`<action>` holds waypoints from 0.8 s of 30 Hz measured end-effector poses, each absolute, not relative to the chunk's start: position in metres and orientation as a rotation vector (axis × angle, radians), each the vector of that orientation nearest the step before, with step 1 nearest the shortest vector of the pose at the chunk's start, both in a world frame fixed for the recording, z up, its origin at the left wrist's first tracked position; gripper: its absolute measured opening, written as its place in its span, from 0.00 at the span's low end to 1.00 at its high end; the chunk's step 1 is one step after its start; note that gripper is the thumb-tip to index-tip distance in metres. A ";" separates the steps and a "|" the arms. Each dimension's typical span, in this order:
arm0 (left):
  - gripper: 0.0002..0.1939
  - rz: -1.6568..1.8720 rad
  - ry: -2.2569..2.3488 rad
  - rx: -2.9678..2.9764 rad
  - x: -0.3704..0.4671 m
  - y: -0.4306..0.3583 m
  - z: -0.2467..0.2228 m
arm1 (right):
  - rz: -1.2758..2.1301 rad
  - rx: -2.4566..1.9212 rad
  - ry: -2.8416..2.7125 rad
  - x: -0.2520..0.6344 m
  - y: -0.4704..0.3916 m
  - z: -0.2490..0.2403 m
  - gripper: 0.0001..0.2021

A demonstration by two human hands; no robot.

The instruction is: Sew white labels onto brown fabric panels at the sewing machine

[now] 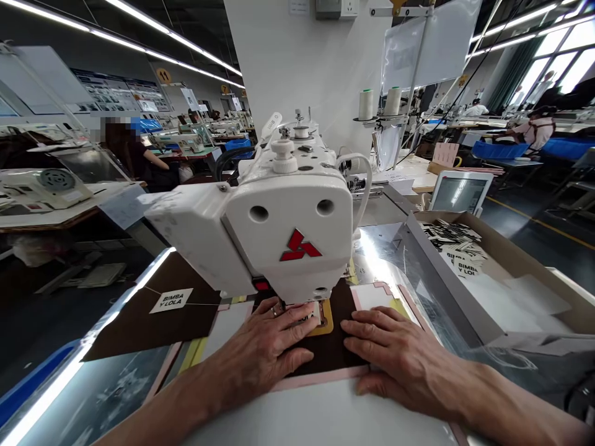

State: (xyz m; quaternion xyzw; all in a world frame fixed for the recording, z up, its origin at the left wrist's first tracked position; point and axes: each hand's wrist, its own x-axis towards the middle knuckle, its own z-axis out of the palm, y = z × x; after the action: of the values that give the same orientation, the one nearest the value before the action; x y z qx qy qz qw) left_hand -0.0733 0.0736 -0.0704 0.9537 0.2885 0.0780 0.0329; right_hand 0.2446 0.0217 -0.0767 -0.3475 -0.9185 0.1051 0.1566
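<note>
My left hand (pixel 264 347) lies flat with its fingers stretched out under the head of a white sewing machine (pixel 288 232). Its fingertips rest on a white printed label (pixel 315 313), partly covering it. Around the label's right side shows a yellow frame (pixel 329 319). Beneath both is dark brown fabric (pixel 325 356), set in a white template (pixel 320 409) with pink edging. To the right of the frame, my right hand (pixel 400 353) lies flat, fingertips on the fabric and palm over the template. The needle's tip is hidden.
At left, another brown piece (pixel 134 325) bears a "BIMBA Y LOLA" label (pixel 171 300), with thread running towards the machine. On the right stands an open cardboard box (pixel 525 272) with loose labels (pixel 458 244). A tablet-like screen (pixel 461 192) is behind it. Co-workers sit farther off.
</note>
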 end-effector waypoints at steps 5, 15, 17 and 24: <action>0.27 0.225 0.879 2.942 -0.072 0.074 -0.069 | 0.316 -0.997 -2.616 0.245 0.022 -0.076 0.26; 0.27 0.296 0.874 2.946 -0.073 0.071 -0.071 | 0.352 -0.999 -2.602 0.244 0.021 -0.075 0.25; 0.27 0.300 0.881 2.955 -0.072 0.070 -0.071 | 0.371 -1.002 -2.601 0.244 0.021 -0.074 0.25; 0.25 0.274 0.928 2.914 -0.068 0.076 -0.069 | 0.360 -1.035 -2.595 0.247 0.023 -0.076 0.28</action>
State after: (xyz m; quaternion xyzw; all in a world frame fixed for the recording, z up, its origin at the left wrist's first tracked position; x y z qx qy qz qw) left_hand -0.0676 0.0756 -0.0687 0.9485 0.3020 0.0892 0.0354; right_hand 0.2472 0.0225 -0.0755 -0.3626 -0.9091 0.1261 0.1614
